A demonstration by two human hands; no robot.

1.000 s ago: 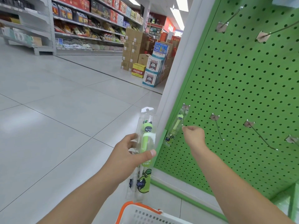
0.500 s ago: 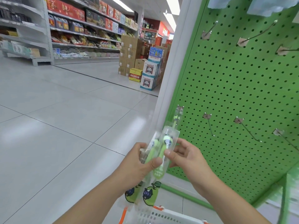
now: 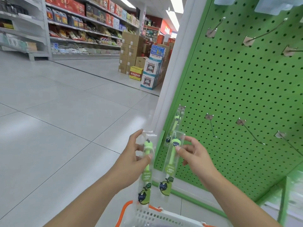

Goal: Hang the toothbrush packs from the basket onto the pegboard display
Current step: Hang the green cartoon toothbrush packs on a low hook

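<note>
Both hands — left hand [image 3: 131, 158], right hand [image 3: 196, 158] — each pinch one toothbrush pack [image 3: 146, 169].

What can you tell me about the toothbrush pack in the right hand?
The toothbrush pack in the right hand is a long, narrow clear plastic sleeve, held nearly upright and leaning slightly right at the top. Inside is a light green brush with a rounded cartoon head; a green fruit-shaped character is printed near the bottom. The right hand pinches its upper part with thumb and fingers. It sits in front of the pegboard, not yet on a hook, above the basket.
</note>
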